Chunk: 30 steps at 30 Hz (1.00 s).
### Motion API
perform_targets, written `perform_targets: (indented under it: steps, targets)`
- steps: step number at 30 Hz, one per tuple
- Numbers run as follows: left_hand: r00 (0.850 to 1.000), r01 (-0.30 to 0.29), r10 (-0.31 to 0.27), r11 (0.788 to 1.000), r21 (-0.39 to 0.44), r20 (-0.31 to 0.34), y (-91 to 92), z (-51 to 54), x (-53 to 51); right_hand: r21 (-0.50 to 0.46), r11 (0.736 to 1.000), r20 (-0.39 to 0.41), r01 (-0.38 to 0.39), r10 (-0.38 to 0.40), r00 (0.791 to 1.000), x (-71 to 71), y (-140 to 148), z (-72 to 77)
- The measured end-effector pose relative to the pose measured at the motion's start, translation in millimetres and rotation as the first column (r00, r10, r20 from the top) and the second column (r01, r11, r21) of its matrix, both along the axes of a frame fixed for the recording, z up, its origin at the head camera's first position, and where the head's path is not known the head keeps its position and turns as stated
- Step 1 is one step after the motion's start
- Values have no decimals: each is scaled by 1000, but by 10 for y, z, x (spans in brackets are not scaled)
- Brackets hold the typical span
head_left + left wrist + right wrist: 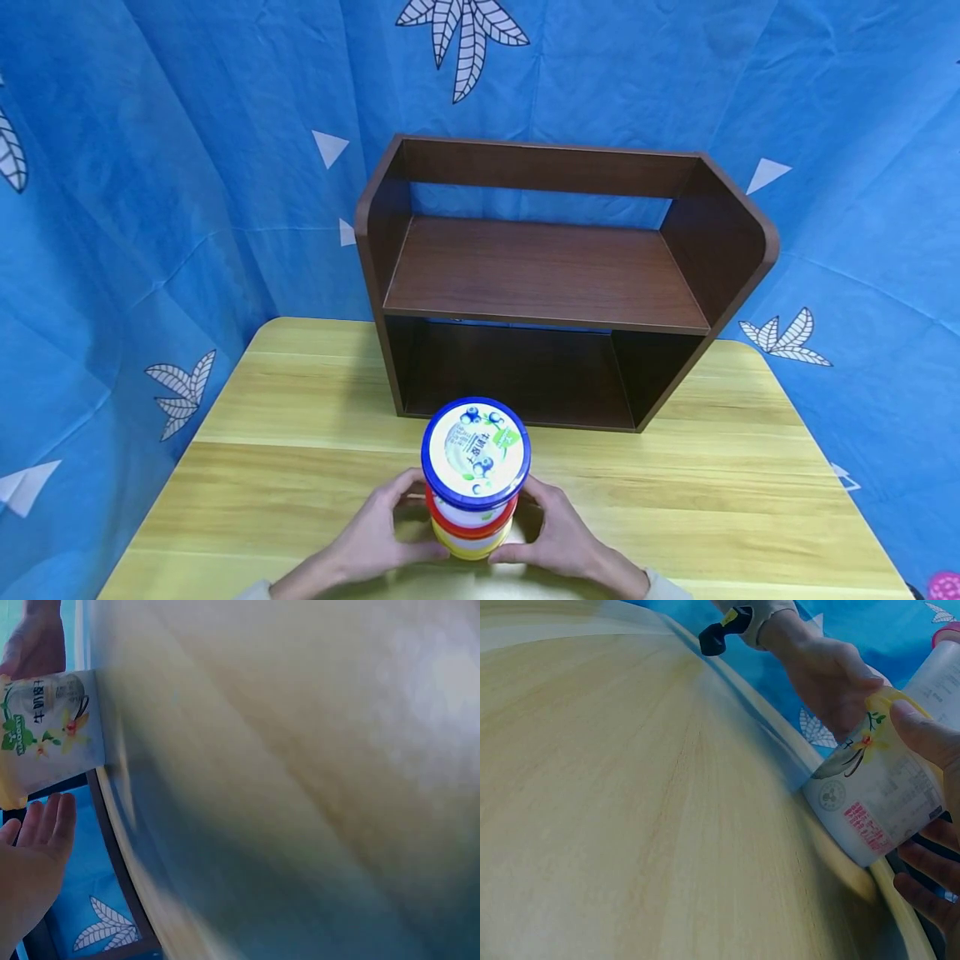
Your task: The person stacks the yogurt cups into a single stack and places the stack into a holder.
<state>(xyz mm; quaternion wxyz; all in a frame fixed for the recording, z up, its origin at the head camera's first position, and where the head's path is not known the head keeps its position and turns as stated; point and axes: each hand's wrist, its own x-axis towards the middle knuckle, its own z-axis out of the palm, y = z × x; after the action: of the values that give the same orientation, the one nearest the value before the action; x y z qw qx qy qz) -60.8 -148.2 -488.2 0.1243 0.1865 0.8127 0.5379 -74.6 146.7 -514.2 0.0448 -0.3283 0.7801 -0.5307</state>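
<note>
A stack of three lidded ice-cream-style tubs stands in the head view: a blue-lidded tub (476,454) on top, a red-lidded tub (472,518) in the middle, a yellow-lidded tub (468,546) lowest. My left hand (375,529) and right hand (558,529) hold the stack low from both sides, thumbs in front, index fingers farther back. In the right wrist view my right thumb (922,735) presses the yellow lid, while other fingers (930,859) spread near the tub's base. Lower fingers (56,817) of my left hand look extended, apart from the tub.
Behind the tubs, a dark brown two-tier shelf (540,267) stands on the wooden table (300,467). A blue patterned cloth (187,125) hangs behind and around it. Something pink (943,585) shows at the lower right corner.
</note>
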Motion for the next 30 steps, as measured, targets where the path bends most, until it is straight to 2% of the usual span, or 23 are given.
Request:
perform_targets:
  steps: [11,23,30]
  targets:
    - [999,35,-36,999,14,9,88,-33,18,8,1000,36,5,-6,999,13,-18,19]
    - [996,60,-62,997,46,56,153,-43,-3,8,1000,72,22,-23,997,27,-15,59]
    - [995,51,-54,998,39,83,157,-46,-15,10,1000,79,16,-17,997,29,-12,45]
